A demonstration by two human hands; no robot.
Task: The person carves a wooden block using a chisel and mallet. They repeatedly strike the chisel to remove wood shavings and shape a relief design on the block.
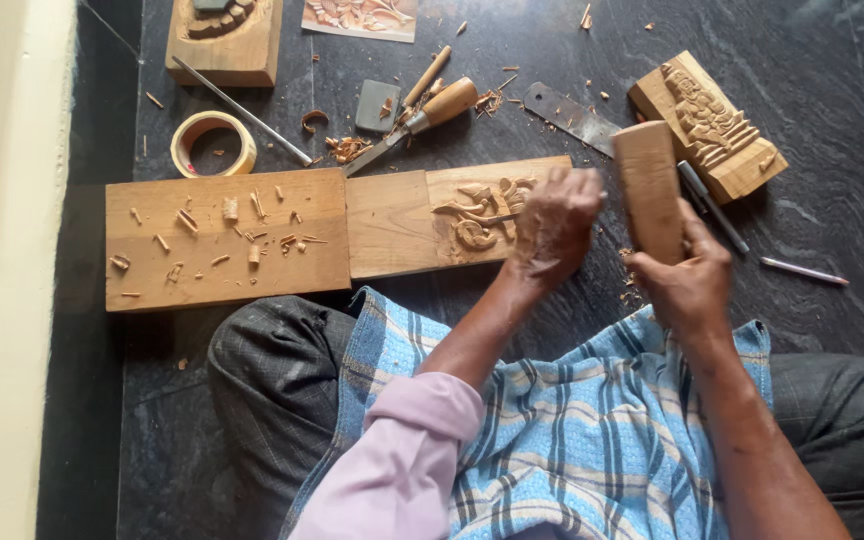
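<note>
Carving on the dark floor, seen from above.

A chisel (497, 217) is gripped by the closed left hand (555, 225) against the carved plank (457, 215) (scrollwork partly cut), while a wooden mallet (649, 190) is held upright beside it in the right hand (690, 280), fingers wrapped around its lower end.

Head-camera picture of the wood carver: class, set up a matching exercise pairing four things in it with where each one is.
Things:
1. Plain wooden mallet block
2. Roll of beige tape
3. Light wood chips
4. Blue checked cloth

Places:
A. Scattered on the wide plank
B. Over the person's lap
C. Held upright in the right hand
D. On the dark floor, above the plank's left part

Pairs: 1-C, 2-D, 3-A, 4-B
</note>
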